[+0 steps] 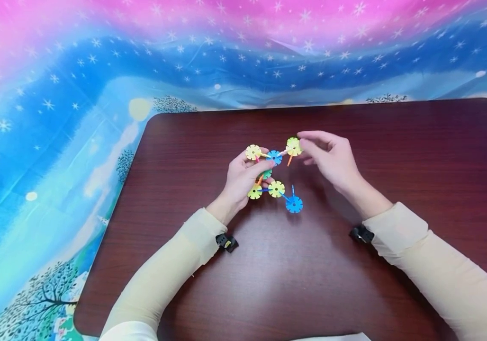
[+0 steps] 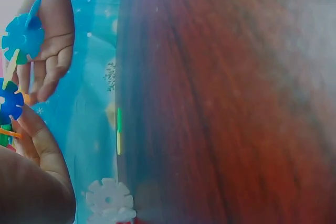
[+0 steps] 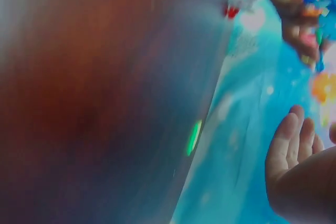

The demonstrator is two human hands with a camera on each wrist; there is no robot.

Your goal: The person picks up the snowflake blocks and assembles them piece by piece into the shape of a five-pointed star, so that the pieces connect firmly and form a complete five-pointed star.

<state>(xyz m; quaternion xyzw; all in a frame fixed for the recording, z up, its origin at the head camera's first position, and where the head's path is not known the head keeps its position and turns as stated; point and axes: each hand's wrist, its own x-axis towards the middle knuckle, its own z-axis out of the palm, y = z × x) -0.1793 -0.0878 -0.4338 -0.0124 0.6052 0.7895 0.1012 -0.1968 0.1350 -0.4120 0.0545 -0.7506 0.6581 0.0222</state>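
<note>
My left hand (image 1: 240, 177) holds a linked chain of notched plastic discs joined by short sticks above the table. Its thumb presses near a blue disc (image 1: 274, 157) and a partly covered green disc (image 1: 266, 174). A yellow disc (image 1: 253, 152) is at the upper left. Lower down, two more yellow discs (image 1: 276, 189) lead to another blue disc (image 1: 294, 204) with a stick pointing up. My right hand (image 1: 333, 158) is beside the upper-right yellow disc (image 1: 293, 147), which carries an orange stick; its fingers extend in the right wrist view.
The dark wooden table (image 1: 418, 166) is backed by a pink and blue snowflake cloth (image 1: 235, 61). Near the table's edge in the left wrist view are a pale notched disc (image 2: 109, 196) and a green and yellow stick (image 2: 119, 130). Something white (image 1: 337, 338) shows at the bottom.
</note>
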